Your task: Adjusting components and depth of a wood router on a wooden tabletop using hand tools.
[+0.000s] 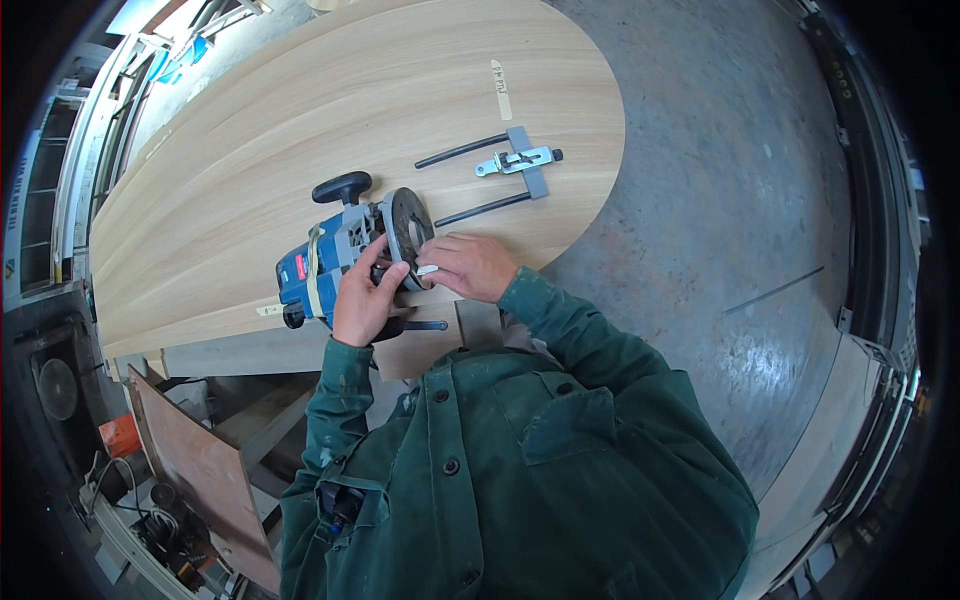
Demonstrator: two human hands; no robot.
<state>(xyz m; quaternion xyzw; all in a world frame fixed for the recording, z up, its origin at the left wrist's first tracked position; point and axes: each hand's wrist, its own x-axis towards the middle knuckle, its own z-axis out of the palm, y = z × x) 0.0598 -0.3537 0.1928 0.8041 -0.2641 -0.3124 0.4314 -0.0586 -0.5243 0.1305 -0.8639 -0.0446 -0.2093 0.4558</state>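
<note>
A blue plunge router [300,272] lies on its side on the pale wooden tabletop [330,110], its round base [406,215] facing right. My left hand [366,293] grips the router by its body close to the base, thumb toward the plate. At the lower edge of the base, my right hand [468,267] is closed in a pinch on a small whitish piece [427,270], too small to name. Those fingertips are right at the base opening. Farther off, to the right, rests a router edge guide [520,160] with two dark rods.
A strip of marked tape [501,90] sticks to the tabletop, whose rounded end overhangs the grey concrete floor [700,180]. At the lower left stands a reddish-brown panel [200,470], with cables and an orange object [120,436] beside it. A thin rod [775,289] lies on the floor.
</note>
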